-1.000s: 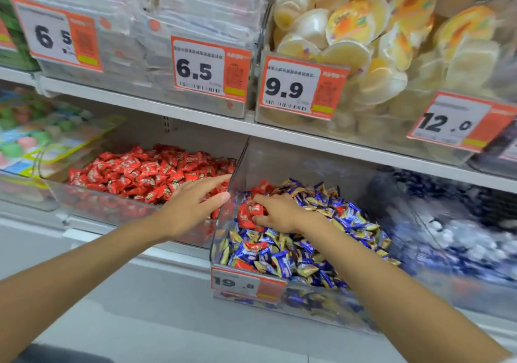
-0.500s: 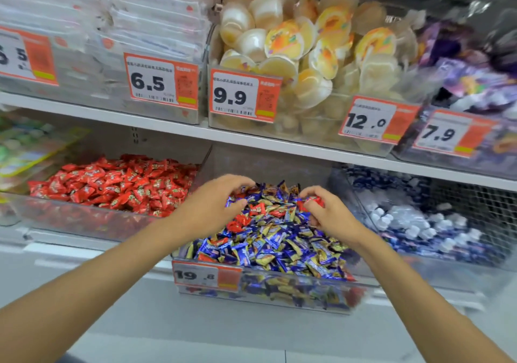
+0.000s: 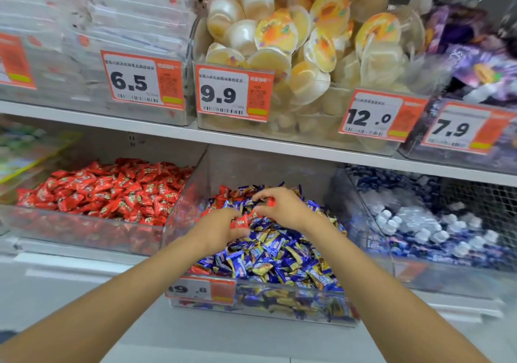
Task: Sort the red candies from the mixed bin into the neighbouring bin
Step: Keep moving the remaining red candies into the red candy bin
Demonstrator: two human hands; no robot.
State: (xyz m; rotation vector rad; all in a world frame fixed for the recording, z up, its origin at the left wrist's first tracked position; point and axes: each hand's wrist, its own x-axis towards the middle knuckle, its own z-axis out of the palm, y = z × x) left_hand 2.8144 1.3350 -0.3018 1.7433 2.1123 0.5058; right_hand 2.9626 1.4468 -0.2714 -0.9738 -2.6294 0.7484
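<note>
Plainly, red candy (image 3: pixel 239 222) in left grip (image 3: pixel 221 229)

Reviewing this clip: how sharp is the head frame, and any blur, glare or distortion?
Head view: 6.5 tag and 9.9 tag read sharply; the 19.8 tag and both side edges are smeared; the shelf edge slants down rightward; light is even, no hard glare.
</note>
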